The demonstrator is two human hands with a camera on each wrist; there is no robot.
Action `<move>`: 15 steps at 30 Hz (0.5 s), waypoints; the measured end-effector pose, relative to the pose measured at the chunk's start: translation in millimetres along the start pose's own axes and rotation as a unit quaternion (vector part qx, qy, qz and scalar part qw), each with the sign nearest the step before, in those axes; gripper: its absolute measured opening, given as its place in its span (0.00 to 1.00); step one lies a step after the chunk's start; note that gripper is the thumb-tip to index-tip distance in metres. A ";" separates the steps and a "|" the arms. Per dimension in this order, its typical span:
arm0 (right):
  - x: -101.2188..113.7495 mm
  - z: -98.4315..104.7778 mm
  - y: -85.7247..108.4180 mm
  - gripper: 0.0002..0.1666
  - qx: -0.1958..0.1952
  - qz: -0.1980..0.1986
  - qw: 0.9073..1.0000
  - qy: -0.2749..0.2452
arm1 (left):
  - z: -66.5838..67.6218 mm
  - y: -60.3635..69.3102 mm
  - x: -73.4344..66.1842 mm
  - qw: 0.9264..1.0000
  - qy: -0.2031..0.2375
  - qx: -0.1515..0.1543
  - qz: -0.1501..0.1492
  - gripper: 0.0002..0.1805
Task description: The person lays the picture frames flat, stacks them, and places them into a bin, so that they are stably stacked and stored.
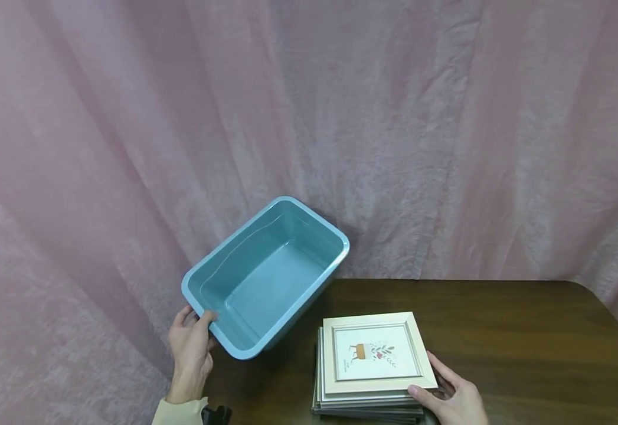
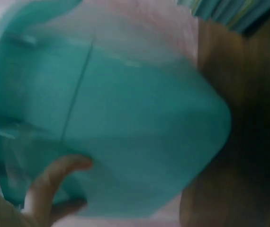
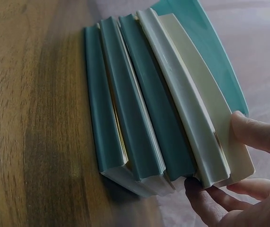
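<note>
A light blue plastic basin [image 1: 266, 289] is tilted at the left end of the table, its open top toward the head camera. My left hand [image 1: 190, 351] grips its rim at the near left corner, thumb over the edge. In the left wrist view the basin's outer wall [image 2: 139, 127] fills most of the picture. To the right stands a stack of several picture frames [image 3: 139, 109], dark green ones below lighter ones. The top picture frame [image 1: 375, 386] is cream with a plant print. My right hand [image 1: 454, 396] pinches its right corner, thumb on top and fingers at the side.
The brown wooden table [image 1: 526, 342] extends to the right of the stack, with a rounded far right corner. Pink curtains [image 1: 393, 147] hang behind the table and along its left side. A dark strap [image 1: 215, 415] shows at the left wrist.
</note>
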State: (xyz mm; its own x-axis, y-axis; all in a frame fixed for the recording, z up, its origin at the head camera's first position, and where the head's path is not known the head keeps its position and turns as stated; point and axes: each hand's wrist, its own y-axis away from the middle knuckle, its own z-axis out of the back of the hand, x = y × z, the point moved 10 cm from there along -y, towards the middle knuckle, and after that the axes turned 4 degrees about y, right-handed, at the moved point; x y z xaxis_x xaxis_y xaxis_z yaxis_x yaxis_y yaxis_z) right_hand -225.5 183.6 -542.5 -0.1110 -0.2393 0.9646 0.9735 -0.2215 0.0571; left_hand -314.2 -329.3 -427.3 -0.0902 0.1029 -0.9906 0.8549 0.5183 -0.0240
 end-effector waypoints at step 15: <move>1.2 -3.4 0.7 0.51 0.005 -0.015 1.000 -0.011 | -71.6 -72.2 2.7 0.986 -0.124 0.109 -0.019 0.35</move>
State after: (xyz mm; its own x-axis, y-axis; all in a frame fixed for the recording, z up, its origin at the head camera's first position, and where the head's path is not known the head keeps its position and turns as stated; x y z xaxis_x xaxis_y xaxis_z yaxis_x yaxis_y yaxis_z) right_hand -225.6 179.9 -542.2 -0.1366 -0.2107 0.9680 0.9715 -0.2196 0.0893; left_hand -412.7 -305.7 -418.7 -0.0198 -0.1370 -0.9904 0.9449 0.3211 -0.0633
